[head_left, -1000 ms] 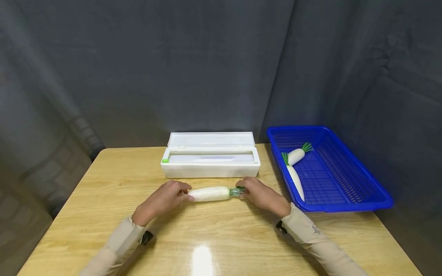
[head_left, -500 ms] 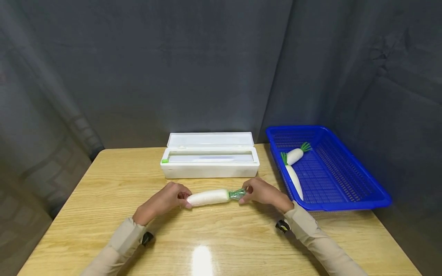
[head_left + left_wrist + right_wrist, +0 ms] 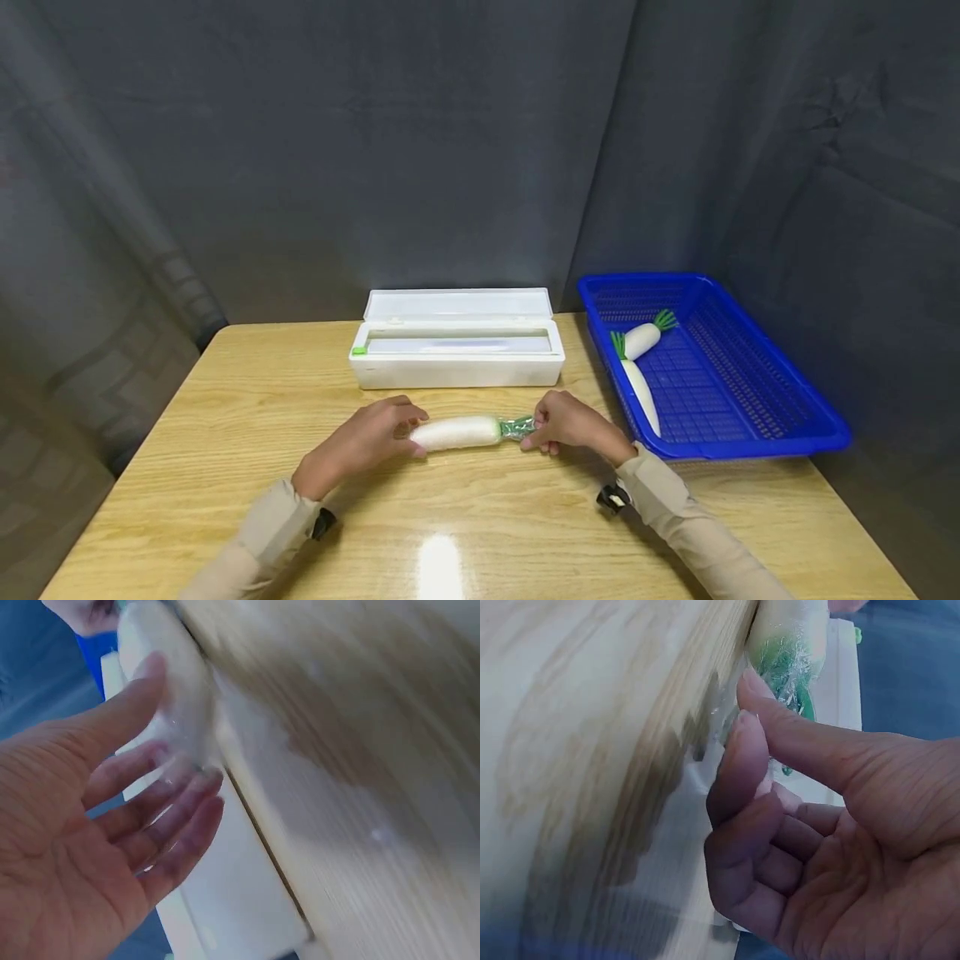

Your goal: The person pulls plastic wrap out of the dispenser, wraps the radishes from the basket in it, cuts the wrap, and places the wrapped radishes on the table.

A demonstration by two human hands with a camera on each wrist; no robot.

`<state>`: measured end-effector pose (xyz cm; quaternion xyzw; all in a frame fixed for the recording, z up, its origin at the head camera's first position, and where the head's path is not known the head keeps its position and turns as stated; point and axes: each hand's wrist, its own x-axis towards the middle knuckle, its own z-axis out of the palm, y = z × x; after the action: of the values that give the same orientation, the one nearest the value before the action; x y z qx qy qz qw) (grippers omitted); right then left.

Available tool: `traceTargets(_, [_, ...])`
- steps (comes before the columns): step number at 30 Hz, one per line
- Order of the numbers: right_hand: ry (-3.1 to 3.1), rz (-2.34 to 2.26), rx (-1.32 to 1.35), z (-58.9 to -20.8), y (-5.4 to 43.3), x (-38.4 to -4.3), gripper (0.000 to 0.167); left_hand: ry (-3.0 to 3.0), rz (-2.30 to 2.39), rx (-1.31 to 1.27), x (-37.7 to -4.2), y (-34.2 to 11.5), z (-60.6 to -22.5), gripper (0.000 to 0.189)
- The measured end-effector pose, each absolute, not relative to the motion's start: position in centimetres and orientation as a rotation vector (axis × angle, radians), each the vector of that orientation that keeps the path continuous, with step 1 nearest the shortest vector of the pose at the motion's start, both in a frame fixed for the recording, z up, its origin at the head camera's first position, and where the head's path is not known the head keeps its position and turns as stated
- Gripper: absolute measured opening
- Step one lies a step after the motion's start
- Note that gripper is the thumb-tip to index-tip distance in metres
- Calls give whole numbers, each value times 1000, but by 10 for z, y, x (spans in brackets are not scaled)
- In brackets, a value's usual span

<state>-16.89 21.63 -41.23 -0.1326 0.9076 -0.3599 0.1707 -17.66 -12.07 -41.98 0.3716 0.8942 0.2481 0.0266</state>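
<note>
A white daikon radish (image 3: 459,432) with green leaves lies crosswise before me, wrapped in clear plastic. My left hand (image 3: 373,435) holds its tapered end, the thumb on the near side and the fingers curving round the tip in the left wrist view. At the leafy end, my right hand (image 3: 567,423) pinches the plastic wrap (image 3: 721,705) between thumb and forefinger. The other right fingers are curled in. Crinkled film covers the green leaves (image 3: 786,671) right beside that thumb.
Behind the radish stands a long white wrap dispenser (image 3: 457,372), its lid (image 3: 459,304) raised. A blue plastic basket (image 3: 780,362) at the right holds two more daikon radishes, one long (image 3: 640,396) and one short (image 3: 641,340). Dark curtains (image 3: 420,150) hang behind the wooden table (image 3: 247,392).
The right hand has slid slightly outward from the leaves, uncovering more of their wrapped end. The left hand has shifted a little to the right along the radish tip.
</note>
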Motion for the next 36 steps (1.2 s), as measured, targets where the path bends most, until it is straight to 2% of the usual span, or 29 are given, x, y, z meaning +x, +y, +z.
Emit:
traceTargets(1, [2575,-1041,-354,-413,216,-168,39,2793,738,1175,-174,-116,-420,44])
traceTargets(3, [2560,-1094,-316,-413,217,-167,36,2839,692,1246,-170,-106,-420,44])
traceTargets(10, [2412,-1425,-329,-411,222,-166,9,2919,570,1370,-166,-91,-424,30])
traceTargets(15, [2407,-1546,-330,-416,222,-166,14,2920,580,1420,-165,-90,-422,32])
traceTargets(24, [2379,-1550,-238,-435,224,-172,4,2956,531,1456,-165,-88,-421,37])
traceTargets(31, [2398,-1407,-309,-434,221,-176,11,2971,518,1501,-166,-88,-421,36])
traceTargets(36, [2387,-1303,-416,-422,227,-172,10,2965,541,1477,-165,-88,-423,38])
